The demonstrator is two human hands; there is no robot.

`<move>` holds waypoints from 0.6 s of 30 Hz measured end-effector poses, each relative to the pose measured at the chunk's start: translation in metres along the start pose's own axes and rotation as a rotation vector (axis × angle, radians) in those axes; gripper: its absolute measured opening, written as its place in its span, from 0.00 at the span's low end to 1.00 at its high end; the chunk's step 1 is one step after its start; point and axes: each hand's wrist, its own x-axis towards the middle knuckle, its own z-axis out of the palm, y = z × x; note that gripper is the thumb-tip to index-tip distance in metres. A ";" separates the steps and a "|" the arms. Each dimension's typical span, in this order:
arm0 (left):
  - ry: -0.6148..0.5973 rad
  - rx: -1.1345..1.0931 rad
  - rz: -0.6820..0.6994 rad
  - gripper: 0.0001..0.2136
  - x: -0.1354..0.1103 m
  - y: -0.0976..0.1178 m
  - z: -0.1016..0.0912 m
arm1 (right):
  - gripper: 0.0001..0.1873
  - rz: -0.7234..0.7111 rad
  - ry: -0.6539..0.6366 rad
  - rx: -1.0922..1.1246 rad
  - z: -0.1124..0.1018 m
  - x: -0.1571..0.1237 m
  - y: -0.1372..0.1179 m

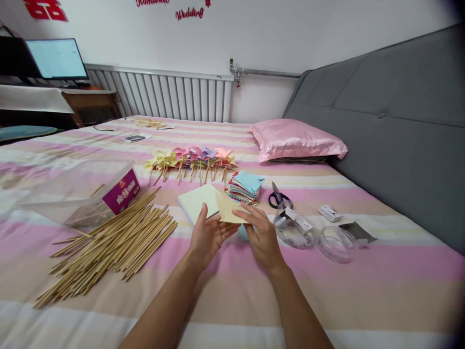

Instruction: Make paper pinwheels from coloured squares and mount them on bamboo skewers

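A pale yellow sheet of paper (pixel 228 208) is held up over the bed by my right hand (pixel 263 237), its fingers on top and near the sheet's right edge. Below the sheet's lower left edge lies my left hand (pixel 208 238), palm up, thumb apart and fingers stretched out, touching or nearly touching it. Just behind is a pad of light paper squares (pixel 196 199), partly covered by the sheet. A stack of colourful cut papers (pixel 249 184) stands beyond my right hand. To its right lie dark-handled scissors (pixel 279 198). A light blue piece (pixel 242 233) shows partly beneath my right hand.
Many thin wooden sticks (pixel 119 242) lie left, beside a clear plastic box (pixel 80 182) tipped on its side. Paper pinwheels on sticks (pixel 194 156) lie behind. Clear round containers (pixel 336 245) and a small white box (pixel 330 213) sit right. A pink pillow (pixel 298 138) rests near the grey headboard (pixel 392 106).
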 end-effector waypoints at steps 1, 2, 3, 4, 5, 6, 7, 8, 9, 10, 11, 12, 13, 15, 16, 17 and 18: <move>-0.028 -0.042 0.017 0.31 -0.002 0.003 0.001 | 0.24 -0.010 -0.030 0.009 0.000 -0.001 0.000; -0.041 -0.066 0.027 0.30 -0.004 0.005 0.002 | 0.26 -0.012 -0.053 0.018 0.000 -0.001 0.000; -0.038 -0.076 0.028 0.29 -0.005 0.006 0.002 | 0.29 -0.008 -0.069 0.024 0.000 -0.002 0.001; -0.020 -0.077 0.023 0.28 -0.005 0.007 0.002 | 0.31 0.002 -0.080 0.027 -0.001 -0.002 0.001; 0.004 -0.067 0.019 0.25 -0.005 0.006 0.001 | 0.33 0.015 -0.091 0.027 -0.001 -0.002 0.001; 0.032 -0.049 0.024 0.22 -0.005 0.005 0.001 | 0.35 0.030 -0.103 0.030 -0.002 -0.002 0.001; 0.061 -0.027 0.039 0.20 -0.004 0.003 0.000 | 0.35 0.047 -0.110 0.045 -0.002 -0.002 0.001; 0.090 -0.004 0.056 0.19 -0.003 0.001 -0.001 | 0.35 0.067 -0.111 0.073 -0.002 -0.002 0.002; 0.113 0.014 0.071 0.19 -0.002 -0.001 -0.001 | 0.34 0.093 -0.099 0.120 -0.002 -0.001 0.002; 0.125 0.026 0.083 0.20 -0.001 -0.003 -0.001 | 0.33 0.131 -0.072 0.187 -0.001 -0.001 0.003; 0.133 0.032 0.092 0.19 -0.001 -0.005 -0.001 | 0.31 0.184 -0.031 0.275 -0.001 0.000 0.004; 0.139 0.033 0.097 0.19 -0.001 -0.005 -0.001 | 0.28 0.253 0.021 0.376 -0.001 0.001 0.005; 0.144 0.037 0.102 0.18 -0.001 -0.006 -0.001 | 0.25 0.335 0.080 0.481 -0.001 0.002 0.005; 0.155 0.054 0.107 0.17 -0.001 -0.005 0.000 | 0.17 0.505 0.175 0.666 -0.002 0.004 0.005; 0.161 0.066 0.103 0.16 -0.002 -0.005 0.000 | 0.14 0.572 0.193 0.729 -0.004 0.005 0.003; 0.163 0.079 0.096 0.15 -0.002 -0.005 0.001 | 0.13 0.617 0.191 0.769 -0.005 0.005 0.002; 0.154 0.092 0.086 0.15 -0.002 -0.005 0.001 | 0.15 0.642 0.170 0.793 -0.006 0.005 -0.001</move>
